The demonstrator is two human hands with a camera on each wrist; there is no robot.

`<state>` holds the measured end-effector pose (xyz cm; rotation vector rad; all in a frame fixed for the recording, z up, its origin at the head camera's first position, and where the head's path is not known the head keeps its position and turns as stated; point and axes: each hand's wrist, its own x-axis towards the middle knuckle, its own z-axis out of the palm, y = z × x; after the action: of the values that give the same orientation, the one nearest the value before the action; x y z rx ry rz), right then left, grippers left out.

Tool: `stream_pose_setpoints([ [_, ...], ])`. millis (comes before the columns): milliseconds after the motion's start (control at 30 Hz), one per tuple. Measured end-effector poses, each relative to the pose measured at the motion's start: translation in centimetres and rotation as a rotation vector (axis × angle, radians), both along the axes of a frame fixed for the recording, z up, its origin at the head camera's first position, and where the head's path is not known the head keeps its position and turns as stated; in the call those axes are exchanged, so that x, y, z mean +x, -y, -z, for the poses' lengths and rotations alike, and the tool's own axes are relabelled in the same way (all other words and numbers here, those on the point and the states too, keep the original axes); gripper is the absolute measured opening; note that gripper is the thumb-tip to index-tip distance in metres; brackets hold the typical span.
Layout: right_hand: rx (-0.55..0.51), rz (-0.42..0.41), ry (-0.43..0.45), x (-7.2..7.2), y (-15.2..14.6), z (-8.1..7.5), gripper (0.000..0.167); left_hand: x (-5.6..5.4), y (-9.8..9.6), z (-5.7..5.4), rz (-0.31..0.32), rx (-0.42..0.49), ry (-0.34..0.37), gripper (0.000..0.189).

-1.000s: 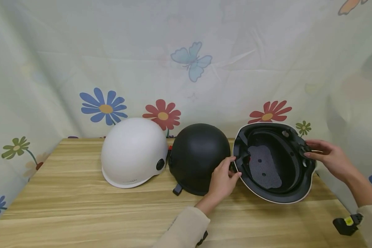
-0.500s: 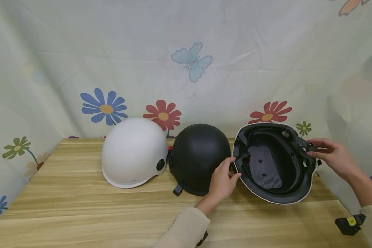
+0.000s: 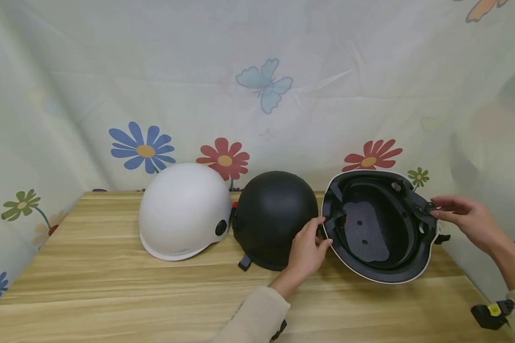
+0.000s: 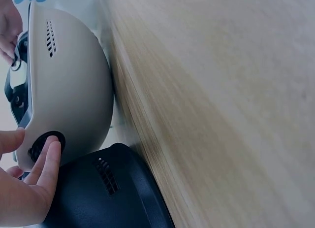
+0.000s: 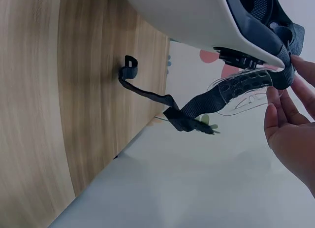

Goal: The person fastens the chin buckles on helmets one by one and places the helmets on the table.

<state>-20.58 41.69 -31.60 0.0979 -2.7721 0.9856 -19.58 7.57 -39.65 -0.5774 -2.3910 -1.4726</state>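
A white helmet (image 3: 382,224) lies upside down at the right of the table, its black padded inside facing me. My left hand (image 3: 307,247) grips its left rim; in the left wrist view the left hand's fingers (image 4: 51,161) press the round black disc on the shell while the thumb rests at the rim. At the right rim, my right hand (image 3: 472,221) pinches a black strap (image 5: 283,70) between thumb and fingers. From there the webbing (image 5: 204,102) hangs over the edge, its end lying towards the table. A clear plastic piece (image 5: 246,97) shows behind the strap.
A black helmet (image 3: 274,214) stands dome up, close against the white helmet's left side. Left of it is another white helmet (image 3: 182,214), also dome up. All are on a wooden table (image 3: 111,295), with a flowered curtain (image 3: 176,71) behind.
My right hand has shifted slightly right, pulling the strap outward over the rim, and a black piece now shows outside the rim. My left hand keeps its hold.
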Motion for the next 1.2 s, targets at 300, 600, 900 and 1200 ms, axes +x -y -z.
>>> stream_pose_setpoints([
  [300,0.009,0.033,0.077,0.3,-0.4,0.5,0.057,0.0,0.1,0.0,-0.005,-0.006,-0.018,0.046],
  [600,-0.041,-0.001,0.104,0.9,-1.7,2.1,0.054,-0.1,0.2,0.1,-0.002,-0.007,-0.018,0.046],
  [900,-0.346,-0.176,0.108,1.6,-3.1,4.5,0.029,-0.2,0.3,0.2,0.006,-0.015,-0.038,0.047],
  [1200,-0.46,-0.291,0.144,2.9,-4.0,5.9,0.046,-0.3,0.1,0.4,0.012,-0.008,-0.021,0.047],
])
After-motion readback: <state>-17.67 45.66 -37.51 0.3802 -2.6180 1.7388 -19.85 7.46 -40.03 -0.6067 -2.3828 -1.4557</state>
